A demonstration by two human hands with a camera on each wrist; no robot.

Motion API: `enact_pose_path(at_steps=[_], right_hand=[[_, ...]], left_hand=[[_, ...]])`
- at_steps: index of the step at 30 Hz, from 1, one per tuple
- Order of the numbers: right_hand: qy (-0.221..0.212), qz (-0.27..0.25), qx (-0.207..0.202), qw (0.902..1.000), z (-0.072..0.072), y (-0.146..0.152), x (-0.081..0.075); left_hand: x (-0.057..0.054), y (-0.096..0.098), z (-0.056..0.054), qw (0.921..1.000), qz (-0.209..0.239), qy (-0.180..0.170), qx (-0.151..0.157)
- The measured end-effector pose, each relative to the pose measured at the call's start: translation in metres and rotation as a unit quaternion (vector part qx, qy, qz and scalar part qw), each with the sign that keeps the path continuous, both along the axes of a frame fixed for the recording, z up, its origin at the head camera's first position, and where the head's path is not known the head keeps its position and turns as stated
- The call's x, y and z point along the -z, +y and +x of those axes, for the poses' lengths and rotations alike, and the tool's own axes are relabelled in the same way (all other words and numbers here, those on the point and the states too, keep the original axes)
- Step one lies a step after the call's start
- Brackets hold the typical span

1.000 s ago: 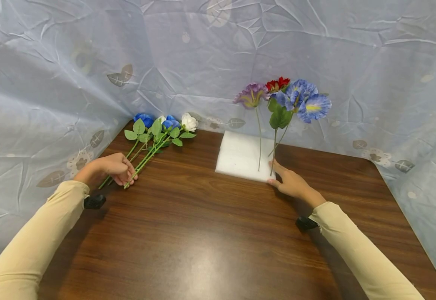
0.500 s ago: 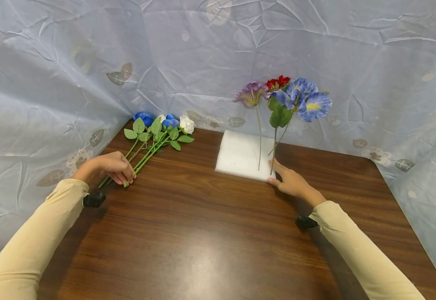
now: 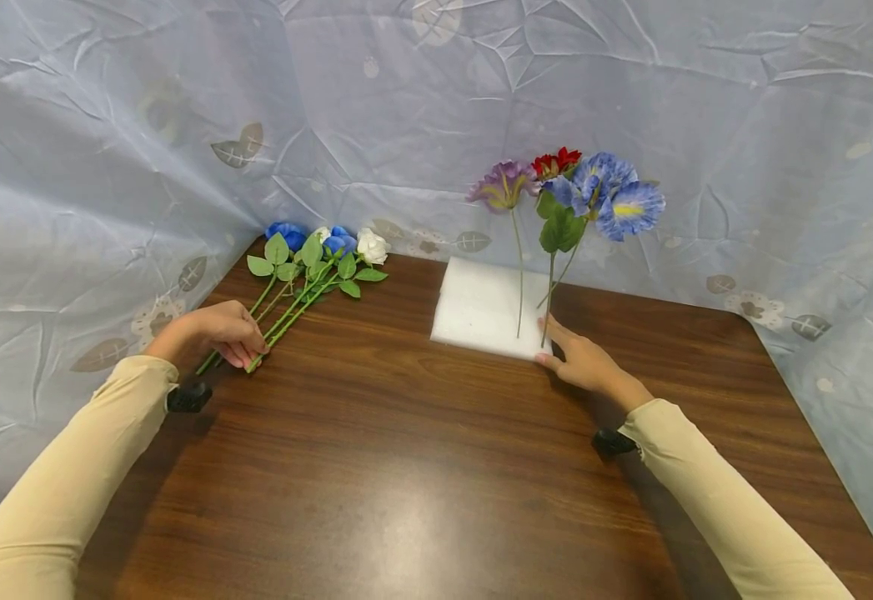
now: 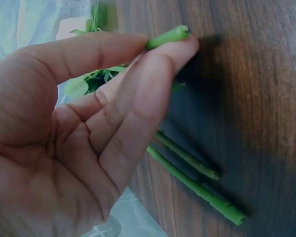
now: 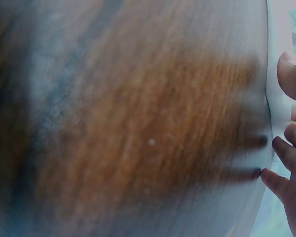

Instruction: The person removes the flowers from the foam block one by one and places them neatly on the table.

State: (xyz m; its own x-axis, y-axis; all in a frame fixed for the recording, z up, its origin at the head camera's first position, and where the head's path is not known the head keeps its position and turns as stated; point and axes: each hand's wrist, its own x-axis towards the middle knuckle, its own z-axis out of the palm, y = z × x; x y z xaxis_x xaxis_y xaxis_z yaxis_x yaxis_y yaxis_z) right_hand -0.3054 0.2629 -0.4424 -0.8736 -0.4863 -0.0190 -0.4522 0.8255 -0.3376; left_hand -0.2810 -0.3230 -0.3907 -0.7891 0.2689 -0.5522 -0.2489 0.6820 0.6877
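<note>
At the left of the table my left hand pinches the stem end of a white rose between thumb and fingertips; this green stem shows closely in the left wrist view. Blue roses and another white bloom lie beside it, their leafy stems side by side. On the right, my right hand rests against the right edge of a white foam block, fingers extended. A purple flower, a red flower and blue irises stand upright at the block.
A brown wooden table fills the foreground. Wrinkled pale blue cloth hangs behind it and at both sides. Two loose stem ends lie on the wood below the left hand.
The white rose has shifted slightly left, its stem still pinched by my left hand. My right hand stays at the foam block, and the standing flowers keep their places.
</note>
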Motion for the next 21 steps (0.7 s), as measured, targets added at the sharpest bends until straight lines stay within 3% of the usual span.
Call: enact_pose_path(at_steps=[10, 21], right_hand=[[0.001, -0.002, 0.002, 1.0000, 0.0007, -0.0013, -0.0008], [0.005, -0.008, 0.000, 1.0000, 0.0027, -0.0027, -0.0022]], left_hand=[[0.0000, 0.0017, -0.0043, 0.9996, -0.026, -0.001, 0.003], [-0.0012, 0.0032, -0.0051, 0.9989, -0.035, -0.029, 0.007]])
